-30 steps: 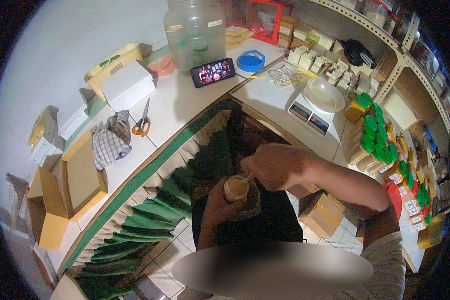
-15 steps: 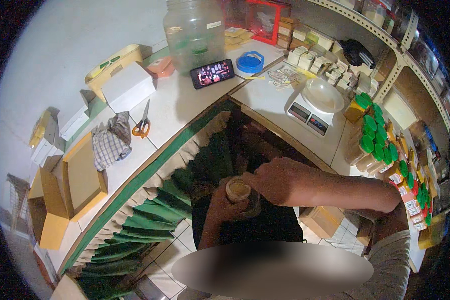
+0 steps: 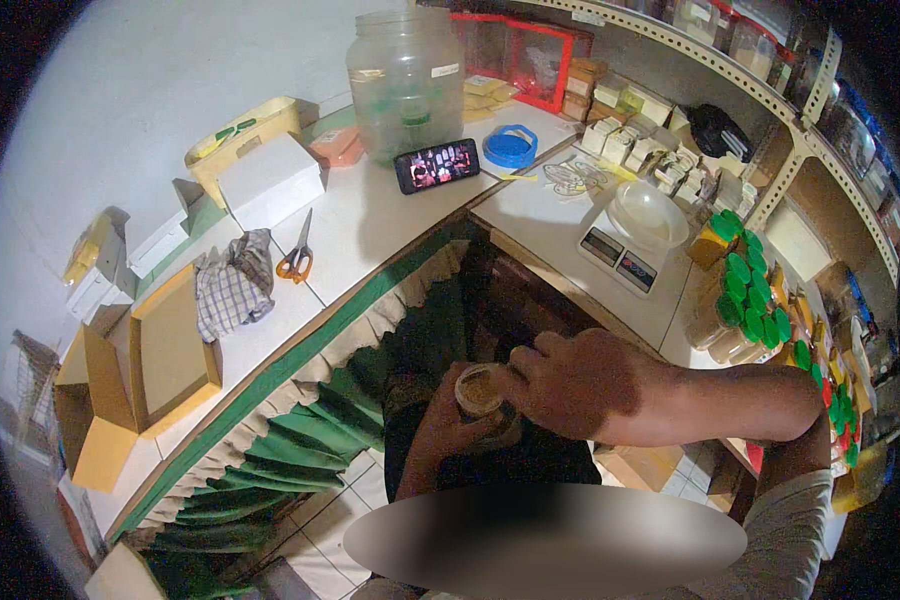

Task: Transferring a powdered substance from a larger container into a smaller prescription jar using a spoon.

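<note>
Over my lap, a small clear jar (image 3: 480, 391) with tan-brown contents stands tilted in my left hand (image 3: 444, 428), whose fingers wrap round its side. No lid sits on its round mouth. Beside that mouth, at its right rim, my right hand (image 3: 573, 384) is closed with the fingers curled. Whatever is between those fingertips, if anything, is hidden. My right forearm crosses in from the right.
A digital scale (image 3: 620, 258) bearing a clear bowl (image 3: 648, 212) rests on the right counter, near several green-lidded jars (image 3: 738, 290). Ahead are a phone (image 3: 437, 166), a large clear jar (image 3: 407, 90) and a blue lid (image 3: 510, 147). Scissors (image 3: 297, 258), a checked cloth (image 3: 234, 285) and an open cardboard box (image 3: 175, 350) lie left.
My right hand has shifted slightly down and right, its fingers now bent more sharply beside the jar's rim. The jar stays in my left hand. The whole view has shifted a little.
</note>
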`<state>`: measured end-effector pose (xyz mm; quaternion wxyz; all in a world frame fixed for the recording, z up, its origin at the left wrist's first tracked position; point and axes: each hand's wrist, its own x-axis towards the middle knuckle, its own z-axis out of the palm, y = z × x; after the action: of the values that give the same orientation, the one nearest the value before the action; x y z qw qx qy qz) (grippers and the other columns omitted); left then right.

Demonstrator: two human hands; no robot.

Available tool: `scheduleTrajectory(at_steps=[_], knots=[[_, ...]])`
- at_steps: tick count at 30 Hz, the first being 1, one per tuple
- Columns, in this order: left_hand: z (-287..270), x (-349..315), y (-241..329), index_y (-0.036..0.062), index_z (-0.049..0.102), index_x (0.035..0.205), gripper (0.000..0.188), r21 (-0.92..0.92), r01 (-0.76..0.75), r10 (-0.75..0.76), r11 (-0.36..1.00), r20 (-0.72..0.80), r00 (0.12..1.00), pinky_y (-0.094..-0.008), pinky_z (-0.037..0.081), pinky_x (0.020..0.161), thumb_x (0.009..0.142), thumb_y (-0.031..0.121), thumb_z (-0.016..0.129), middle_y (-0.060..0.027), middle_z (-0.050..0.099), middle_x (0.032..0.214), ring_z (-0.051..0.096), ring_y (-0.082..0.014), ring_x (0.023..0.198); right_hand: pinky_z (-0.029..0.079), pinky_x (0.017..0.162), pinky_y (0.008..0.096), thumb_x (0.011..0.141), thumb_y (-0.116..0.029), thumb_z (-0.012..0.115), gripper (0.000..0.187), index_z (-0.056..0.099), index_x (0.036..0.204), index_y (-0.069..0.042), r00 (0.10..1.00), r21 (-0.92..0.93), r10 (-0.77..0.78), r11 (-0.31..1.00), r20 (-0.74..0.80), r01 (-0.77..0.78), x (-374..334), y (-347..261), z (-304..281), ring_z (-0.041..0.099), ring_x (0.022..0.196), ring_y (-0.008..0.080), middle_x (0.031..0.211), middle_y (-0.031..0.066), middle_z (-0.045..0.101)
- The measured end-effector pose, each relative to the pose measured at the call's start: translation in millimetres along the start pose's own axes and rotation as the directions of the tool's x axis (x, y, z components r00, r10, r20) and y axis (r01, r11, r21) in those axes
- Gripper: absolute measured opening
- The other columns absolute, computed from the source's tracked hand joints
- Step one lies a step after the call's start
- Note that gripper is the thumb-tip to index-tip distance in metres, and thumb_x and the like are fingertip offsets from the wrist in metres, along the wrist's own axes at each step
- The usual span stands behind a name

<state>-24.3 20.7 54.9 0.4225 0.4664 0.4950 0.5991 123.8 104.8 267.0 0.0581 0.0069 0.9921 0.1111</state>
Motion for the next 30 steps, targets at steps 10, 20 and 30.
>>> scheduleTrajectory(at_steps=[10, 20, 30], knots=[[-5, 0, 2, 0.006, 0.045, 0.13, 0.068, 0.066, -0.012, 0.012, 0.998, 0.0, 1.0, -0.0365, 0.044, 0.095, 0.072, 0.018, 0.079, -0.0091, 0.058, 0.118, 0.055, -0.0195, 0.111, 0.052, 0.065, 0.0448, 0.078, -0.014, 0.056, 0.032, 0.051, 0.105, 0.002, 0.998, 0.224, 0.005, 0.974, 0.055, -0.017, -6, 34, -14, 0.064, 0.078, 0.0343, 0.077, 0.0179, 0.06], [-7, -3, -7, 0.004, 0.043, 0.127, 0.076, -0.137, -0.007, 0.014, 0.991, 0.056, 0.998, -0.0351, 0.044, 0.092, 0.066, 0.021, 0.084, -0.0057, 0.058, 0.113, 0.056, -0.0172, 0.105, 0.045, 0.062, 0.0474, 0.083, -0.012, 0.056, 0.011, 0.051, 0.089, -0.004, 0.988, 0.592, 0.123, 0.791, 0.094, -0.155, -14, 49, -22, 0.058, 0.072, 0.0399, 0.069, 0.0187, 0.055], [-8, -5, -6, 0.0051, 0.041, 0.131, 0.085, -0.121, 0.012, 0.002, 0.993, 0.119, 0.993, -0.0369, 0.041, 0.096, 0.063, 0.027, 0.088, -0.0095, 0.052, 0.12, 0.051, -0.019, 0.111, 0.044, 0.06, 0.0457, 0.087, -0.015, 0.056, 0.008, 0.054, 0.088, -0.007, 0.995, 0.53, 0.0, 0.846, -0.095, 0.051, -12, 63, -11, 0.059, 0.069, 0.0377, 0.065, 0.0152, 0.055]])
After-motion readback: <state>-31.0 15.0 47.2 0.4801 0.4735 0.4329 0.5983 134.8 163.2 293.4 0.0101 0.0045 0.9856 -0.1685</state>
